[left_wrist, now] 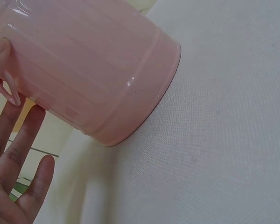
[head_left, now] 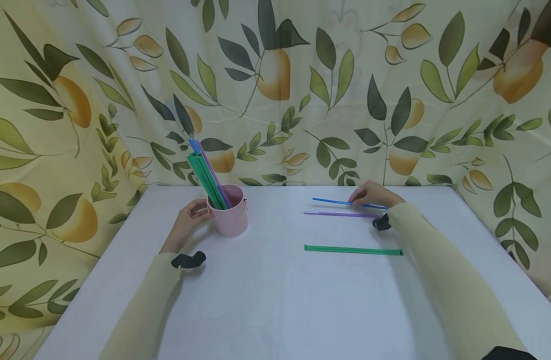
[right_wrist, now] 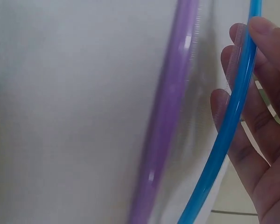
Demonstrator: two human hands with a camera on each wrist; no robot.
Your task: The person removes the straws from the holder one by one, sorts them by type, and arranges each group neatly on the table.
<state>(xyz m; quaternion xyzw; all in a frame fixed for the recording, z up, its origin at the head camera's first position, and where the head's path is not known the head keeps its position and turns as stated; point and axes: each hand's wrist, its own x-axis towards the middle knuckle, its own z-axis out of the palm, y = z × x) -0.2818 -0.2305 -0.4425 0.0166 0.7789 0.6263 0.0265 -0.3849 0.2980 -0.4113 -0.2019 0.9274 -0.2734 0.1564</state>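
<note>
A pink cup (head_left: 230, 220) stands upright at the table's left with several green, purple and blue straws (head_left: 208, 177) leaning out of it. My left hand (head_left: 188, 222) holds it by its left side, with the thumb against the wall beside a small handle (left_wrist: 11, 91); the lower fingers are spread apart from it. At the right, my right hand (head_left: 372, 194) pinches a blue straw (right_wrist: 238, 98) in clear film between thumb and fingers. A purple straw (head_left: 334, 214) lies just in front of it, and a green straw (head_left: 352, 249) lies nearer me.
A white cloth covers the table (head_left: 257, 300). Behind its far edge hangs a curtain (head_left: 338, 100) printed with leaves and fruit. Black straps (head_left: 189, 260) sit at the wrists.
</note>
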